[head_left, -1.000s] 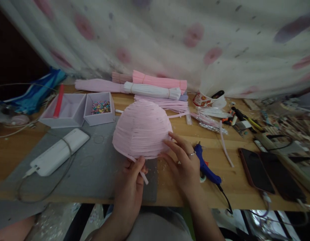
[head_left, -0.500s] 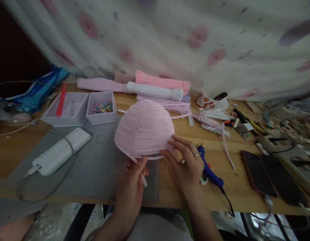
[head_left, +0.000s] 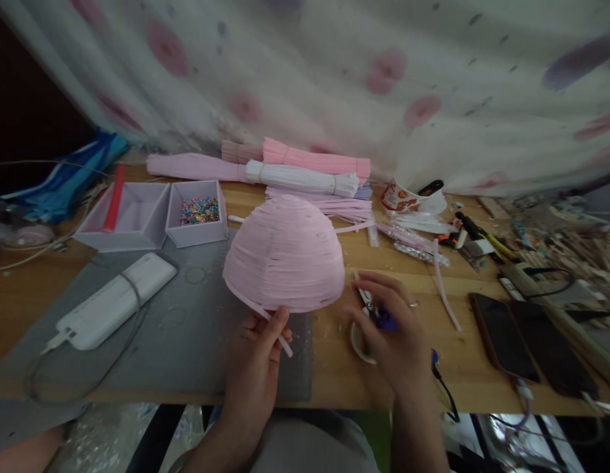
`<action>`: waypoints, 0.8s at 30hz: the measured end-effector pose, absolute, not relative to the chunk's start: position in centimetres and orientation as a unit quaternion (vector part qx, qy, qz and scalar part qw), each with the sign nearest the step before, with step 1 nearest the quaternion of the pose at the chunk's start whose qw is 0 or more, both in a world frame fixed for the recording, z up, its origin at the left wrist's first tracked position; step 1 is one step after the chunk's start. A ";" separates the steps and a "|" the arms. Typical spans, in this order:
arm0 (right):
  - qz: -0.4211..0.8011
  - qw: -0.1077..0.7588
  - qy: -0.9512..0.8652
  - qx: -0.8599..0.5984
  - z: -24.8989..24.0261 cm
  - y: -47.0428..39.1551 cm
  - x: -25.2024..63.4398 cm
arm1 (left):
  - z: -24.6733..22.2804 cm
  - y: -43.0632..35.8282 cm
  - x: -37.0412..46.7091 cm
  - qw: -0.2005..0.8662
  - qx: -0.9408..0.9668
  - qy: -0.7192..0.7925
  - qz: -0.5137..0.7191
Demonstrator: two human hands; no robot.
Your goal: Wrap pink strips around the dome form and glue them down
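A pale pink dome (head_left: pixel 285 256) made of layered strips stands over the near part of the work surface. My left hand (head_left: pixel 259 355) pinches its lower edge and a pink strip (head_left: pixel 286 346) whose end sticks out past the thumb. Right of the dome and apart from it, my right hand (head_left: pixel 391 325) is blurred, fingers spread. It is over a blue glue gun (head_left: pixel 384 319) and a pair of scissors (head_left: pixel 365 297), both partly hidden; no firm grip on either shows.
A white power bank (head_left: pixel 115 299) with a cable lies on the grey mat (head_left: pixel 187 348). Behind are lilac boxes (head_left: pixel 199 231), one holding beads, and strip bundles (head_left: pixel 305 177). Two phones (head_left: pixel 505 335), pliers (head_left: pixel 487 238) and a paper cup (head_left: pixel 398 197) are at right.
My right hand has let go of the dome's lower right edge and moved right, over the tools. My left hand keeps its hold. The view has shifted slightly.
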State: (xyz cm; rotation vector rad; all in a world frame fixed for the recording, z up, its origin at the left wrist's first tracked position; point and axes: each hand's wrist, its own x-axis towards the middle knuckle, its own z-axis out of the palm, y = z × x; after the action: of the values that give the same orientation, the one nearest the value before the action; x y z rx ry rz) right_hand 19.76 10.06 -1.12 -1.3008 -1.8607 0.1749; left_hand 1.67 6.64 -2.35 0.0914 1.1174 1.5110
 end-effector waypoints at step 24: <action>0.157 0.295 -0.665 -0.667 0.4 6.1 31.2 | -2.9 6.1 1.7 0.607 0.021 0.491 0.625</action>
State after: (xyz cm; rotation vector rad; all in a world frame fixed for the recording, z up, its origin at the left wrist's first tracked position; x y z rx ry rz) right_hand 31.16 6.15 0.45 -1.7760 -1.7700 0.4187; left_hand 1.73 6.15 -2.87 0.0492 1.1353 1.4444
